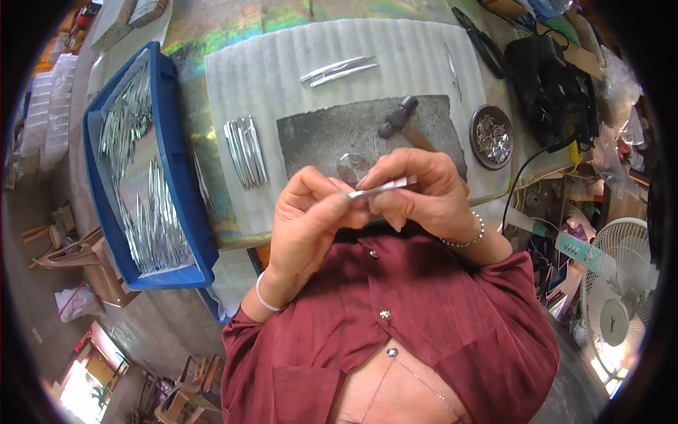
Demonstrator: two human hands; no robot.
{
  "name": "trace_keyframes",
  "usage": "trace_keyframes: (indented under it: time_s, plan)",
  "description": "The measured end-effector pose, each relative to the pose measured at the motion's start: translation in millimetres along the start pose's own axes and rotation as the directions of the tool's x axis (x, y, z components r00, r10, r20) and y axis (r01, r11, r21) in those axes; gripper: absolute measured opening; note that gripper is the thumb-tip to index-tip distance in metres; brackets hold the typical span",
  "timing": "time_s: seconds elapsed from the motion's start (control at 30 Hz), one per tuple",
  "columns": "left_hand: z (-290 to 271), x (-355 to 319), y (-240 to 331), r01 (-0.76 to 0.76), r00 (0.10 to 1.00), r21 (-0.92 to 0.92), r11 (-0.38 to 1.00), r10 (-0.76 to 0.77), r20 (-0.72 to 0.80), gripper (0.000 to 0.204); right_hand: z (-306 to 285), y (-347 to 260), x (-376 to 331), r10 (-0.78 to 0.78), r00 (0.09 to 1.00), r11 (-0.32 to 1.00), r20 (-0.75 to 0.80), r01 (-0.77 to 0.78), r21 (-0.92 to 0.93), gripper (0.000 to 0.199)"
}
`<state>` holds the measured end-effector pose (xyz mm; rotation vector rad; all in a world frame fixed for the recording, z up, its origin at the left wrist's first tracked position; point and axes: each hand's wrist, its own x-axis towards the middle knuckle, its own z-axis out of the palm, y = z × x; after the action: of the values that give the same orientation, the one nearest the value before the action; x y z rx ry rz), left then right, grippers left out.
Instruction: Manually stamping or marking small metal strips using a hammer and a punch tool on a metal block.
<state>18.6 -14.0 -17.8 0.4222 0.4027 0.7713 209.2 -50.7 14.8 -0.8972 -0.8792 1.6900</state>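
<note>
left hand: your fingers are pinched narrow on the near end of a thin metal strip, holding it up in front of your chest, probably to steady it for close work.
right hand: your fingers close on the other end of the same strip, thumb below and fingertips on top, so the piece is braced from both sides.
strip: it hangs in the air between your hands, above the near edge of the dark grey pad, not touching the table.
hammer: it lies on the pad just beyond your right hand, within easy reach.
sorted pieces: a bundle of strips lies on the white foam sheet left of the pad, and a smaller pair lies farther off, likely kept apart on purpose.
supply: the blue tray at your left holds many more strips; a round dish at your right holds small metal bits.
hard to tell: the strip's middle is hidden by your fingers, and a small round thing on the pad is half covered.
</note>
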Motion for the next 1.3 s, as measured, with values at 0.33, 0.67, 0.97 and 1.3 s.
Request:
trace_keyframes:
  time_s: [0.33, 0.67, 0.97, 1.3]
  plan:
    - [9, -32, 18, 0.163, 0.986, 0.485, 0.859, -0.160, -0.049, 0.010, 22, 9, 12, 0.149, 0.988, 0.986, -0.042, -0.152, -0.076, 0.008]
    - [-4, -27, 24, 0.209, 0.970, 0.390, 0.897, -0.241, 0.033, 0.011, 33, 6, 31, 0.265, 0.960, 0.964, -0.085, -0.267, -0.011, 0.009]
    - [-15, -15, 32, 0.237, 0.963, 0.206, 0.949, -0.258, 0.082, 0.015, 38, -2, 53, 0.338, 0.932, 0.932, -0.134, -0.351, -0.092, 0.010]
    - [-22, -10, 27, 0.166, 0.980, 0.233, 0.958, -0.187, 0.069, 0.015, 41, -4, 59, 0.320, 0.934, 0.929, -0.158, -0.342, -0.138, 0.012]
